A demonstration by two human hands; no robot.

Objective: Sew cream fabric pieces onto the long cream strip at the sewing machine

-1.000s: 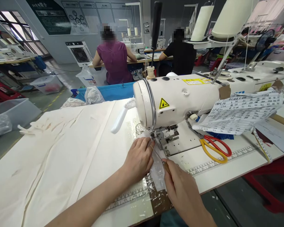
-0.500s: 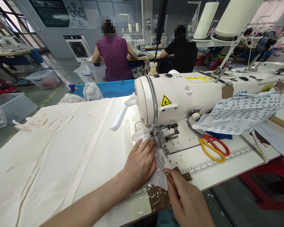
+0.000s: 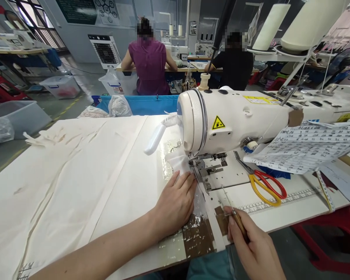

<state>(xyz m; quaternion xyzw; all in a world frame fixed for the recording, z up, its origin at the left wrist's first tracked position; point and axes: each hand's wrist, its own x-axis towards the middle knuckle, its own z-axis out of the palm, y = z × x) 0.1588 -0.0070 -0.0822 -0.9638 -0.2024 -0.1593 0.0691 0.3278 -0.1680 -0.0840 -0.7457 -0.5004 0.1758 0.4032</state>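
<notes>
My left hand (image 3: 176, 202) lies flat, fingers together, on a small piece of white fabric (image 3: 179, 162) that runs under the presser foot (image 3: 198, 166) of the white sewing machine (image 3: 236, 116). My right hand (image 3: 255, 252) is near the table's front edge. It is closed on a thin awl with a wooden handle (image 3: 236, 217), whose metal tip points up and left toward the needle plate. The awl tip is clear of the fabric.
Yellow and red scissors (image 3: 264, 184) lie right of the needle plate, under a printed paper sheet (image 3: 309, 146). Cream cloth (image 3: 61, 171) covers the table's left side. Two people sit with their backs turned at machines behind. Thread cones (image 3: 309, 23) stand above the machine.
My right hand with the awl has pulled back to the right, away from the fabric. My left hand stays on the fabric. The view has shifted to the left.
</notes>
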